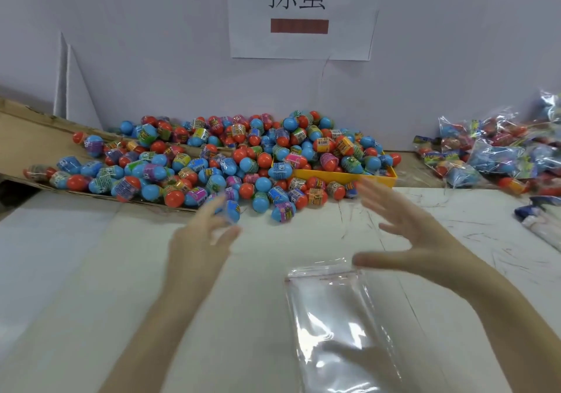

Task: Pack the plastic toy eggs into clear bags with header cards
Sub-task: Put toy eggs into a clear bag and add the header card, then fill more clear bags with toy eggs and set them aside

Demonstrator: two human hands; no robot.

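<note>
1. We see a pale table (91,271).
2. On it lie a heap of toy eggs (230,161), a yellow tray (343,176), a cardboard sheet (33,140), a clear bag (337,325) and packed bags (498,152).

Egg pile (230,161) at back; packed bags (498,152) right; clear bag (337,325) in front, on table (91,271).

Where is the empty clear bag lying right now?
In the head view, the clear bag lies flat on the white table, lower centre-right, just below the right hand.
</note>
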